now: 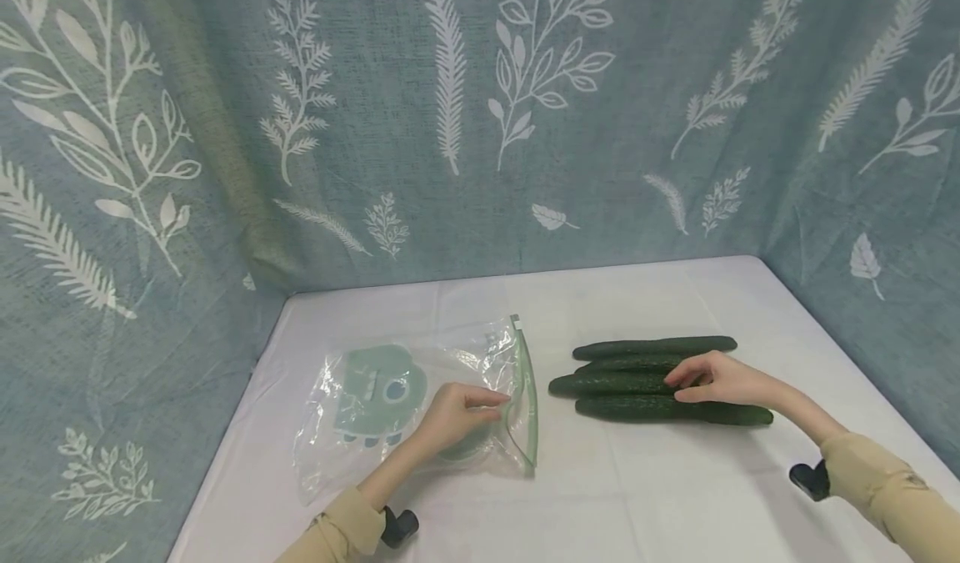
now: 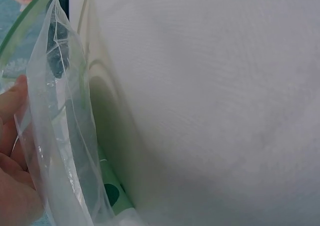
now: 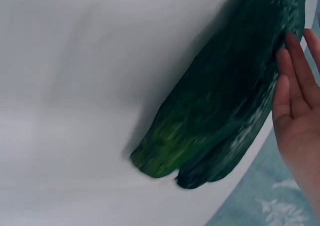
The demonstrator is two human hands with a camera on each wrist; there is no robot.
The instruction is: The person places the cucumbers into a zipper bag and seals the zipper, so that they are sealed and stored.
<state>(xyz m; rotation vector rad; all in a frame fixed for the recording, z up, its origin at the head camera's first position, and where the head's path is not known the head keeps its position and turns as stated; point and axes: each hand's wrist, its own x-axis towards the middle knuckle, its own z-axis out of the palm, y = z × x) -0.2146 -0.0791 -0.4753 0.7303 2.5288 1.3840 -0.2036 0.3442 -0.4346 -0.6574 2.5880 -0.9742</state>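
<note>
A clear zip bag point(image 1: 457, 354) with a green cartoon print and a green zip strip lies flat at left-centre in the head view. My left hand point(image 1: 457, 417) pinches the film at its mouth, beside the zip strip. In the left wrist view the plastic bag point(image 2: 60, 136) stands lifted in front of the fingers point(image 2: 12, 98). Several dark green cucumbers point(image 1: 637, 409) lie side by side to the right of the bag. Over them is my right hand point(image 1: 720, 379), its fingertips on the middle ones. Seen from the right wrist, its fingers point(image 3: 297, 65) are nearly straight against a cucumber point(image 3: 215, 95).
A white cloth covers the table point(image 1: 600, 505). Blue-green curtains point(image 1: 465, 213) with white leaf patterns stand along the back and both sides. A dark wrist camera point(image 1: 810, 481) sits at the right sleeve, another camera point(image 1: 400, 528) at the left.
</note>
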